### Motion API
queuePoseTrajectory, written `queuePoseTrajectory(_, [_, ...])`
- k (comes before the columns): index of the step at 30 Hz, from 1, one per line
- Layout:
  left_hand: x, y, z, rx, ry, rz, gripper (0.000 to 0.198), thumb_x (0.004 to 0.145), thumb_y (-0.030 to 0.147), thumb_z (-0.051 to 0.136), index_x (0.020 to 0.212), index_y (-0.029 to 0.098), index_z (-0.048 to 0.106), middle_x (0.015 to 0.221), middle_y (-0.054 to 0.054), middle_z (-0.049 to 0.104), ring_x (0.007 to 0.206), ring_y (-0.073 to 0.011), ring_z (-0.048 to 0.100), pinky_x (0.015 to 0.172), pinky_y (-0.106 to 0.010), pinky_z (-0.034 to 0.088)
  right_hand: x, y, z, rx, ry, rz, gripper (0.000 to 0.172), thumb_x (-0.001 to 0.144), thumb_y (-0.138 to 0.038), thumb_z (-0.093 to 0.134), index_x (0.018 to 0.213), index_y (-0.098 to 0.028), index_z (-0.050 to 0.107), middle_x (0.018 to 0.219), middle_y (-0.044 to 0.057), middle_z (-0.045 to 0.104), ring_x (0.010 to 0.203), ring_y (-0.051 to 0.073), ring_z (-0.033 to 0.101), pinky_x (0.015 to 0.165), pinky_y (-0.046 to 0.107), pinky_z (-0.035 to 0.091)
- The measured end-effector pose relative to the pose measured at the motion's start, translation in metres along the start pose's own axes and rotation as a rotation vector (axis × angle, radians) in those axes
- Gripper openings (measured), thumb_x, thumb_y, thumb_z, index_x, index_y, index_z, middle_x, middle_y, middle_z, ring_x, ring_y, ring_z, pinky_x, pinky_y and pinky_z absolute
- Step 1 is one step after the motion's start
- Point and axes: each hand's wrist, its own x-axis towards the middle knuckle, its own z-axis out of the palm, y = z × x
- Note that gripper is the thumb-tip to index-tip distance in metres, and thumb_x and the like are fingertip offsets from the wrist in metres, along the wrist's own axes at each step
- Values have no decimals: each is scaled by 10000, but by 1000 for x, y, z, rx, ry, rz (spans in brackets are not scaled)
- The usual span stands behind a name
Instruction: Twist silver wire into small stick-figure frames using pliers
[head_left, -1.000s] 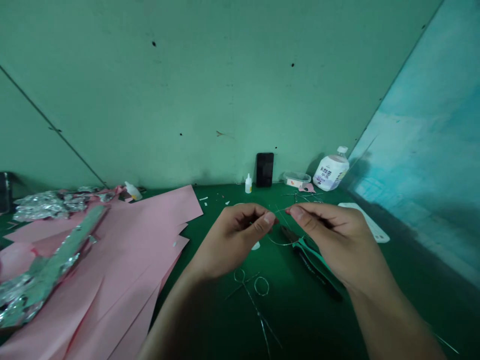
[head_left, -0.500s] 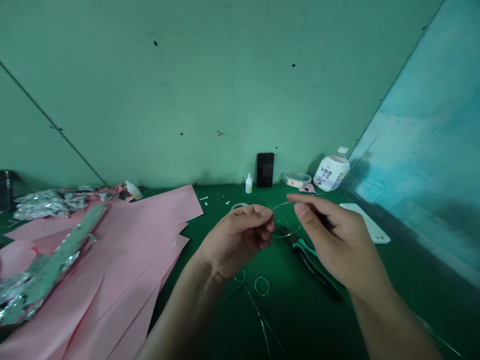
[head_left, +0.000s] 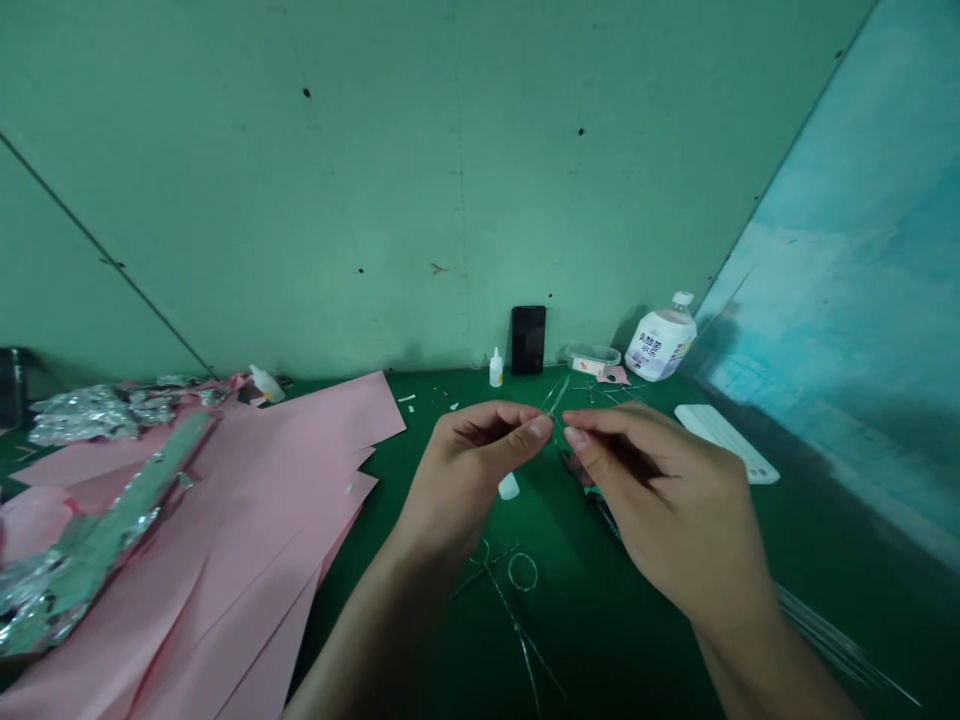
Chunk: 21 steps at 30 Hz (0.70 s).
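Observation:
My left hand [head_left: 472, 465] and my right hand [head_left: 660, 500] meet above the green cutting mat [head_left: 615, 620]. Their fingertips pinch a thin silver wire [head_left: 556, 397], whose end sticks up between them. Below my left hand, a scissors-shaped wire figure [head_left: 504, 590] with round loops lies on the mat. A small white cap [head_left: 508, 487] sits just beneath my left thumb. Dark-handled pliers with teal grips [head_left: 600, 505] are mostly hidden under my right hand.
Overlapping pink paper sheets [head_left: 225, 520] and a silver foil strip [head_left: 97, 550] cover the mat's left side. Along the green wall stand a glue bottle [head_left: 496, 369], a black phone [head_left: 528, 340], a plastic tub [head_left: 592, 359] and a white bottle [head_left: 660, 338].
My hands have come closer together, and the open wire loop is now gathered into a short pinched length. My right hand has moved left and down, covering most of the pliers.

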Motion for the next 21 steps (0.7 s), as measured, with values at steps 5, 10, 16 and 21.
queuePoseTrajectory(5, [1, -3, 1, 5, 27, 16, 88, 750, 289, 758, 773, 205, 747, 768, -23, 689, 744, -137, 604, 664, -269, 490, 0, 0, 2, 20, -12, 20, 107, 893, -248, 608, 916, -235, 712, 797, 11, 681, 597, 119, 614, 478, 239, 482])
queuePoseTrajectory(10, [0, -3, 2, 164, 56, 110, 101, 784, 309, 731, 778, 208, 737, 757, -19, 685, 701, -134, 589, 605, -259, 475, 0, 0, 1, 25, -15, 11, 104, 889, -231, 619, 924, -235, 717, 784, 1, 675, 587, 104, 603, 482, 224, 484])
queuePoseTrajectory(16, [-6, 0, 4, 387, 63, 269, 131, 849, 312, 665, 802, 196, 704, 772, -22, 655, 692, -128, 544, 599, -266, 428, -2, 0, 2, 61, -10, 41, 71, 879, -237, 635, 897, -236, 704, 746, -11, 669, 579, 98, 601, 494, 214, 488])
queuePoseTrajectory(21, [-5, 5, -1, 397, 42, 244, 147, 842, 278, 661, 726, 188, 665, 709, -10, 602, 644, -119, 498, 569, -263, 407, -3, 2, 4, 122, -28, 109, 141, 864, -286, 656, 990, -224, 639, 753, -4, 680, 609, 132, 637, 534, 247, 530])
